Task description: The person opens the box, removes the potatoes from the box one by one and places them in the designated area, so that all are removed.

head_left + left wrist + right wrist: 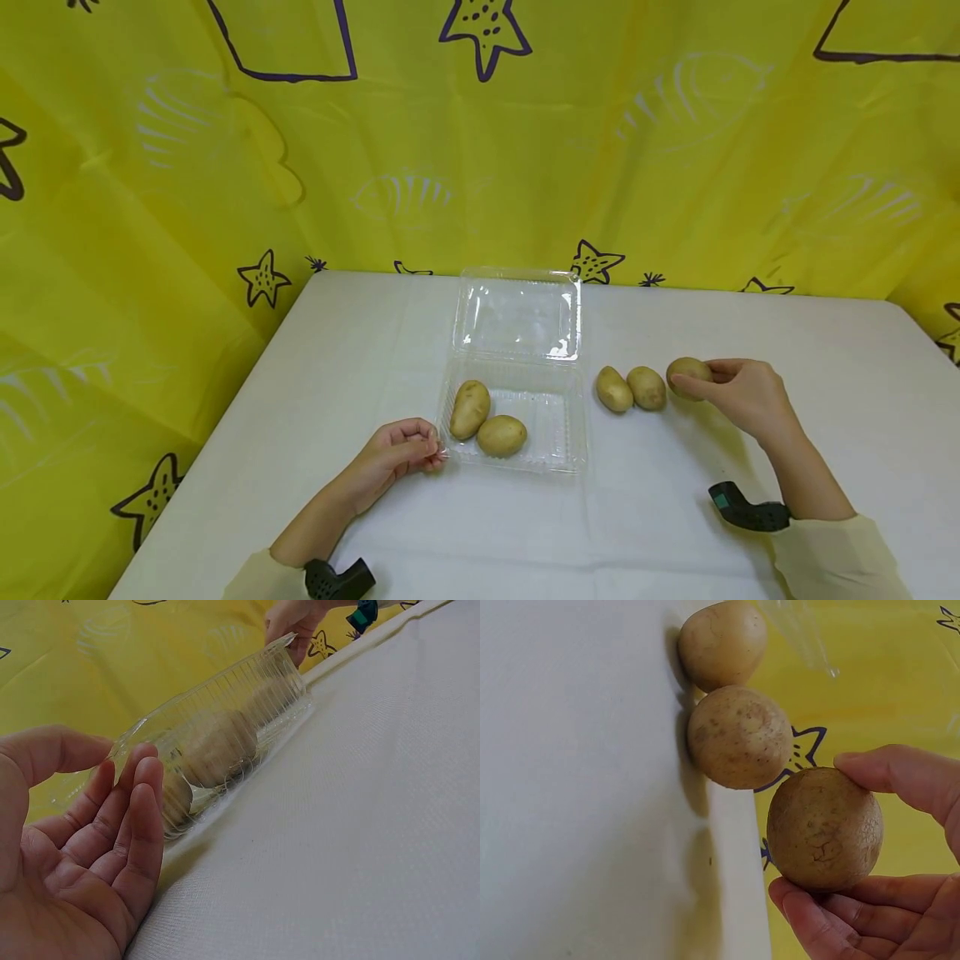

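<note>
A clear plastic clamshell box (551,417) lies with its lid (517,321) folded back. Two potatoes, one longish (470,410) and one rounder (502,436), are inside its left half. My left hand (401,454) pinches the box's near left edge between thumb and fingers; the left wrist view shows the ribbed wall (225,697) beside the fingertips. Right of the box, my right hand (750,396) grips a potato (825,829) between thumb and fingers, lifted off the table. Two more potatoes (614,389) (647,388) sit side by side on the table, left of that hand.
A white cloth covers the table (675,533). Behind it hangs a yellow curtain (525,167) with stars and fish drawn on it, and the box's lid reaches close to the table's back edge. Each wrist carries a black camera mount (750,508).
</note>
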Demonstrator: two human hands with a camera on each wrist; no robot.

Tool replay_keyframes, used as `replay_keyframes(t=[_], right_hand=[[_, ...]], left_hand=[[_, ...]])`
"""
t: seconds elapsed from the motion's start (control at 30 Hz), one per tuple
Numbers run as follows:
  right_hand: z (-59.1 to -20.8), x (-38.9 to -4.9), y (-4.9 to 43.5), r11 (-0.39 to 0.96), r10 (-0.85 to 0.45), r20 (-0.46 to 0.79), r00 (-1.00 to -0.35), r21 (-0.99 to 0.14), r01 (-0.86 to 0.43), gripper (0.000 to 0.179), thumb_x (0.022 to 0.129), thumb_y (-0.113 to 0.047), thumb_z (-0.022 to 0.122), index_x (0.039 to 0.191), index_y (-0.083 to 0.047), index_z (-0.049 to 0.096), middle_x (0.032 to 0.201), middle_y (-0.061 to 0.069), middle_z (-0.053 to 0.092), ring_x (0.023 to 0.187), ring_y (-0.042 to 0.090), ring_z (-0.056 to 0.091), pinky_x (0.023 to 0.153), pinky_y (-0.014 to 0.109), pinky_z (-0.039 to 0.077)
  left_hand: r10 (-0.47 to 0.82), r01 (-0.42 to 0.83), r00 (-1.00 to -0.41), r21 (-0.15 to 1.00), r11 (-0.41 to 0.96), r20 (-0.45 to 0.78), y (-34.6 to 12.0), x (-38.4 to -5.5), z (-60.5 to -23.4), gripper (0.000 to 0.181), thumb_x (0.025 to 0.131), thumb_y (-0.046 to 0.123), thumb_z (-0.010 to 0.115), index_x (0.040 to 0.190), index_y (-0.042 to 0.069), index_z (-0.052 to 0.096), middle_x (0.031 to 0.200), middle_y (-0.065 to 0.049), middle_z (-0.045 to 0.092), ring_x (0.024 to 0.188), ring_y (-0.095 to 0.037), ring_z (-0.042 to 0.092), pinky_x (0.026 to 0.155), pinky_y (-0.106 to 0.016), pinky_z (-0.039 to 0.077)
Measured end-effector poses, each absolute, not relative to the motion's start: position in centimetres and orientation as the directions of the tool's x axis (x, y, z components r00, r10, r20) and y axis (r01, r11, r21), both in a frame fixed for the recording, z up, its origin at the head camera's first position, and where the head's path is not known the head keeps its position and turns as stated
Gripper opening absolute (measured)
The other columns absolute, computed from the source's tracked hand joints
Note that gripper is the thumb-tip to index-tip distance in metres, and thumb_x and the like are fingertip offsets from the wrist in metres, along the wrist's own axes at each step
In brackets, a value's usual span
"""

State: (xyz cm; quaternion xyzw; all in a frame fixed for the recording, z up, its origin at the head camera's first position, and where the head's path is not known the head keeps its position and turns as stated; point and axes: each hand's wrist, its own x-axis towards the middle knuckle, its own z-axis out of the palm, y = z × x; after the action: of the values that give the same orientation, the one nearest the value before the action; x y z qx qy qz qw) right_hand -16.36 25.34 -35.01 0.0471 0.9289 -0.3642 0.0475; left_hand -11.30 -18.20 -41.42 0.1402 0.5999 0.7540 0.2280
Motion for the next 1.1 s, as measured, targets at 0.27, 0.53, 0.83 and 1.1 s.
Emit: replay_keyframes(t=[0.27, 0.53, 0.83, 1.1], right_hand=[[-35.5, -16.5, 25.6, 0.751, 0.053, -0.141, -0.989, -0.647, 0.132, 0.082, 0.08, -0.051, 0.063, 0.121, 0.018, 0.046, 0.114, 0.034, 0.052, 0.104, 0.046, 0.047, 0.076, 0.049, 0.044], [-36.1, -16.7, 25.6, 0.768, 0.047, -0.136, -0.99, -0.629, 0.123, 0.08, 0.08, -0.049, 0.064, 0.118, 0.019, 0.047, 0.112, 0.035, 0.053, 0.101, 0.046, 0.048, 0.074, 0.048, 0.046], [-36.8, -16.8, 25.7, 0.789, 0.027, -0.128, -0.991, -0.606, 0.1, 0.076, 0.08, -0.048, 0.065, 0.115, 0.019, 0.051, 0.11, 0.035, 0.054, 0.098, 0.045, 0.05, 0.071, 0.046, 0.047], [-36.7, -16.8, 25.6, 0.806, 0.006, -0.147, -0.989, -0.584, 0.092, 0.079, 0.081, -0.049, 0.063, 0.116, 0.02, 0.049, 0.111, 0.036, 0.053, 0.098, 0.046, 0.05, 0.071, 0.046, 0.047]], left_hand=[[0.519, -0.175, -0.853, 0.968, -0.178, -0.059, -18.2, -11.4, -41.4, 0.004, 0.091, 0.004, 0.05, 0.088, 0.005, 0.053, 0.087, -0.006, 0.06, 0.081, -0.014, 0.061, 0.076, -0.026, 0.05], [0.52, -0.175, -0.852, 0.968, -0.181, -0.057, -18.2, -11.5, -41.4, 0.004, 0.091, 0.004, 0.05, 0.088, 0.005, 0.054, 0.086, -0.005, 0.06, 0.081, -0.013, 0.061, 0.076, -0.026, 0.05], [0.523, -0.17, -0.85, 0.969, -0.179, -0.052, -18.2, -11.5, -41.4, 0.005, 0.091, 0.004, 0.05, 0.088, 0.006, 0.054, 0.087, -0.005, 0.06, 0.082, -0.014, 0.061, 0.077, -0.026, 0.05], [0.522, -0.166, -0.852, 0.969, -0.182, -0.048, -18.2, -11.4, -41.4, 0.005, 0.091, 0.004, 0.05, 0.088, 0.006, 0.054, 0.088, -0.005, 0.061, 0.081, -0.014, 0.061, 0.077, -0.026, 0.05]])
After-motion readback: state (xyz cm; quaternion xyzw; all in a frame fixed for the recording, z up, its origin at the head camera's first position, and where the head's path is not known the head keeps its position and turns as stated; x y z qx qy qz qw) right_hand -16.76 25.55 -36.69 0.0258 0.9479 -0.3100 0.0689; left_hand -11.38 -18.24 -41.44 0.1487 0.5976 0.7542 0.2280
